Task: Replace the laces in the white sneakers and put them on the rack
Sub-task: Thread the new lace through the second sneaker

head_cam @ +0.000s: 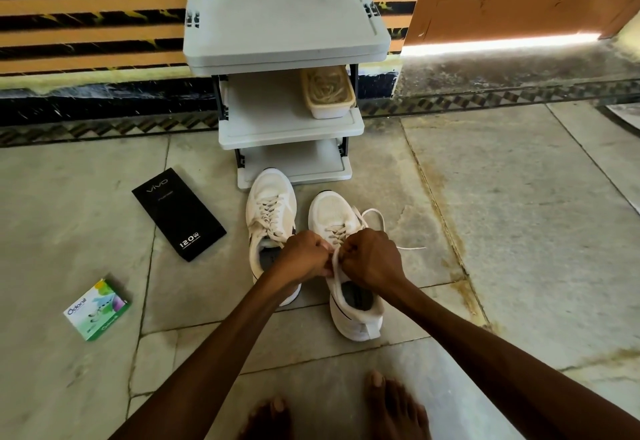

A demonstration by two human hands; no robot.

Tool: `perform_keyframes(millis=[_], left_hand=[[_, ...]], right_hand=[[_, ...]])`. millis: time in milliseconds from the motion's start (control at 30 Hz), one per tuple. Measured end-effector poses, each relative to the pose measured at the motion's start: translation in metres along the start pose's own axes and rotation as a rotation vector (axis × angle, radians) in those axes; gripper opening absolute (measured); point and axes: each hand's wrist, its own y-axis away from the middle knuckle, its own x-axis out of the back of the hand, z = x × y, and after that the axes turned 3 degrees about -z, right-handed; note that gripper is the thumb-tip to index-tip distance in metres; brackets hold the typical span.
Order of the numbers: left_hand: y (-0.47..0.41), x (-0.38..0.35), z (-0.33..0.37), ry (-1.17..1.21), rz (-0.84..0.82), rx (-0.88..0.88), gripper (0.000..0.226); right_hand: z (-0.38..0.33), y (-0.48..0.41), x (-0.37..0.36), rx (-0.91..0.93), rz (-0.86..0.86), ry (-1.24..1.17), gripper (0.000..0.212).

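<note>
Fig.: our L hand [304, 254] & R hand [372, 257] each clench the lace [335, 268] over the right-side sneaker [332, 209], we judge to tension it, shoe set toe-first by rack [291, 126] for shelving

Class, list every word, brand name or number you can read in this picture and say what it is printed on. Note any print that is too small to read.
"vivo": on the far end of the black box lying on the floor.
"120W": on the near end of the same black box.
"Odonil": on the top of the green box.
The finer print on both boxes is too small to read.
</note>
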Motion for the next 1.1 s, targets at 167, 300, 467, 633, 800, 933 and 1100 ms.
perform_keyframes(millis=[167,300,467,633,800,933,1100], left_hand=[[-0.001,-0.003,0.0,-0.142,0.071,-0.103,0.018],[0.0,-0.001,-0.001,-0.235,0.105,-0.19,0.01],[0.006,-0.001,-0.004,-0.354,0.146,-0.269,0.013],[0.007,0.009,-0.001,-0.407,0.136,-0.307,0.01],[0.004,0.061,0.036,-0.733,0.645,-0.48,0.021],[0.013,0.11,0.067,0.127,0.819,-0.655,0.009],[0.036,0.063,0.073,0.69,0.086,-0.403,0.009]], right_hand=[[0.004,-0.002,0.0,-0.044,0.034,-0.146,0.007],[0.003,0.012,-0.002,-0.04,0.213,-0.197,0.015],[-0.006,0.027,-0.002,-0.078,0.138,-0.095,0.036],[-0.004,0.025,-0.003,-0.079,0.044,-0.074,0.039],[-0.003,0.026,-0.01,-0.1,0.068,-0.146,0.035],[-0.003,0.025,-0.009,-0.1,0.06,-0.173,0.036],[-0.001,0.026,-0.009,-0.095,0.058,-0.168,0.044]])
